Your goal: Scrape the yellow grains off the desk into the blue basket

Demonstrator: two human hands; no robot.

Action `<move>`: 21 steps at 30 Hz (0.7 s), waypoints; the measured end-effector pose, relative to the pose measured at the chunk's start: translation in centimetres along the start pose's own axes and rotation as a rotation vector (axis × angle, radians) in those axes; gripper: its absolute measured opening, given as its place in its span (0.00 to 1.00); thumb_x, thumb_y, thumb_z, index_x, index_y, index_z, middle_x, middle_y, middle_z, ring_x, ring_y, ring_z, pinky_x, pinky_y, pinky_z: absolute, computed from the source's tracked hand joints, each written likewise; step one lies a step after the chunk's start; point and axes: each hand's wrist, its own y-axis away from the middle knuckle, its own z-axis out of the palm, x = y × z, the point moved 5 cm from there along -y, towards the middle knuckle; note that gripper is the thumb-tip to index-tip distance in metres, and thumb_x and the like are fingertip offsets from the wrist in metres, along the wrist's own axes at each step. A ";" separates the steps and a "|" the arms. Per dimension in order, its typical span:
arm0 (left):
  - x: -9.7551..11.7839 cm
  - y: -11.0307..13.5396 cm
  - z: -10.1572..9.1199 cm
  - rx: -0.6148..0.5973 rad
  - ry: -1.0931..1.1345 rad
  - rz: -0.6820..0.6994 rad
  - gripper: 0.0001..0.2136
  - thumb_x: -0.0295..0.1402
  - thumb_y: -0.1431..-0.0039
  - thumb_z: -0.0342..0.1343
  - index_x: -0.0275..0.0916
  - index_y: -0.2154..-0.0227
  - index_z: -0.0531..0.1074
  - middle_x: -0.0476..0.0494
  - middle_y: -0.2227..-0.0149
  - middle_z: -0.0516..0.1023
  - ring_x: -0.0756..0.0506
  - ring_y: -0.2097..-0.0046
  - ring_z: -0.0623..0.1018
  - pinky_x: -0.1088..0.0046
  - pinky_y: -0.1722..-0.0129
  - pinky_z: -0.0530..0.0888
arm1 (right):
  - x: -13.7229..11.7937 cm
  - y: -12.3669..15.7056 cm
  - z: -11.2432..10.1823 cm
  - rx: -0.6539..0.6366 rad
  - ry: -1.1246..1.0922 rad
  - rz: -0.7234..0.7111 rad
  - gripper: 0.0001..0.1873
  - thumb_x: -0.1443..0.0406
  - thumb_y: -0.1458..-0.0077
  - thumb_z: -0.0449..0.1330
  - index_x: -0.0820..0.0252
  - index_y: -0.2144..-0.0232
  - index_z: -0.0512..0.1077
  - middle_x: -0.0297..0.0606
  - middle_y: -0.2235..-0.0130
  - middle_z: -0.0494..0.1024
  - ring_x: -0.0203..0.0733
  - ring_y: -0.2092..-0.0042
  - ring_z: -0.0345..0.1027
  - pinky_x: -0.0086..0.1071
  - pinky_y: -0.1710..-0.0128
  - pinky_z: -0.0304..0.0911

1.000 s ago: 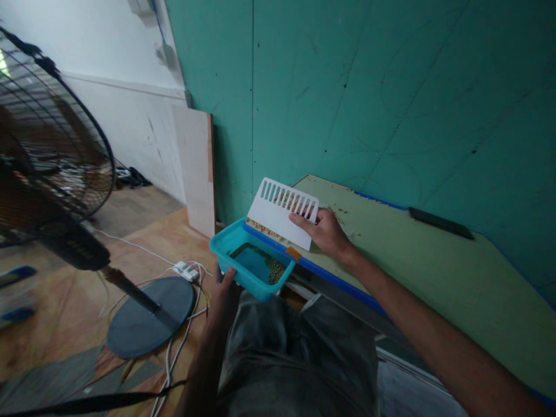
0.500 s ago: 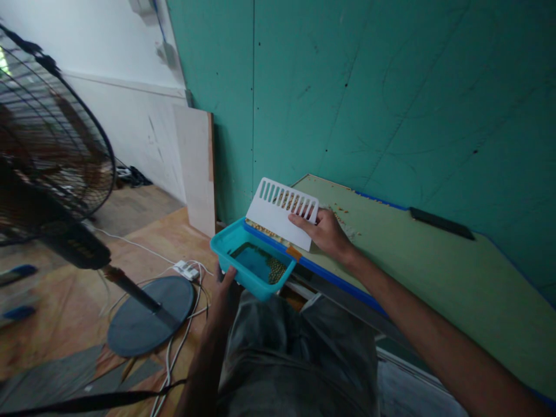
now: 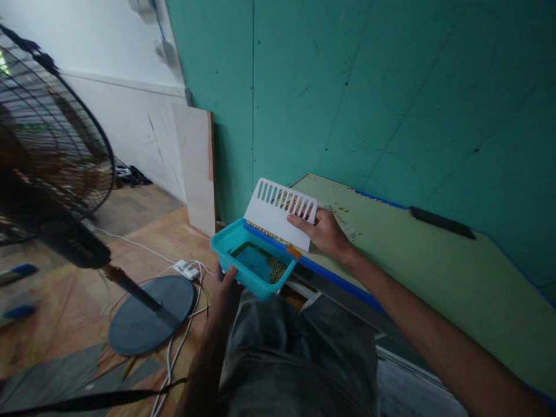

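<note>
My left hand (image 3: pixel 226 286) grips the near side of a turquoise plastic tub (image 3: pixel 254 285), held against the table's blue-taped edge. Small greenish-yellow beans or grains (image 3: pixel 275 270) lie in the tub's right end. My right hand (image 3: pixel 324 231) is closed on a white slotted plastic scraper (image 3: pixel 280 217), tilted over the table edge. Yellowish grains (image 3: pixel 267 230) line up along the scraper's lower edge, by the tub's far rim. More grains show through the slots. The fingers behind the scraper are hidden.
The green tabletop (image 3: pixel 417 278) bears scattered bits (image 3: pixel 341 211) and a black bar (image 3: pixel 441 223) by the green wall. At left stand a floor fan (image 3: pixel 56 156) and its round base (image 3: pixel 152 315), near a white power strip (image 3: pixel 186 269) with cables. A pale board (image 3: pixel 195 168) leans on the wall.
The scraper and my right hand have shifted very slightly left toward the tub. The tub and my left hand stay in place.
</note>
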 end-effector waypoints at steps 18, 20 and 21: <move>0.0 0.1 0.2 -0.002 0.013 0.000 0.30 0.42 0.45 0.75 0.53 0.41 0.73 0.44 0.44 0.83 0.37 0.48 0.85 0.55 0.48 0.83 | -0.2 0.3 0.4 -0.016 -0.010 0.021 0.22 0.48 0.43 0.70 0.63 0.63 0.85 0.45 0.61 0.88 0.47 0.62 0.80 0.36 0.63 0.73; -0.1 0.0 0.0 0.009 0.002 -0.012 0.30 0.42 0.45 0.75 0.54 0.41 0.73 0.44 0.44 0.82 0.38 0.50 0.85 0.56 0.49 0.83 | -0.3 0.3 0.4 -0.017 -0.017 0.016 0.22 0.48 0.43 0.70 0.62 0.63 0.84 0.44 0.61 0.87 0.45 0.63 0.79 0.35 0.64 0.72; -0.2 -0.1 -0.1 0.012 -0.004 -0.015 0.30 0.42 0.45 0.75 0.54 0.41 0.73 0.44 0.45 0.82 0.38 0.51 0.86 0.56 0.49 0.83 | -0.3 0.3 0.5 -0.018 -0.016 0.015 0.22 0.48 0.43 0.70 0.62 0.64 0.84 0.44 0.62 0.87 0.45 0.63 0.79 0.34 0.64 0.71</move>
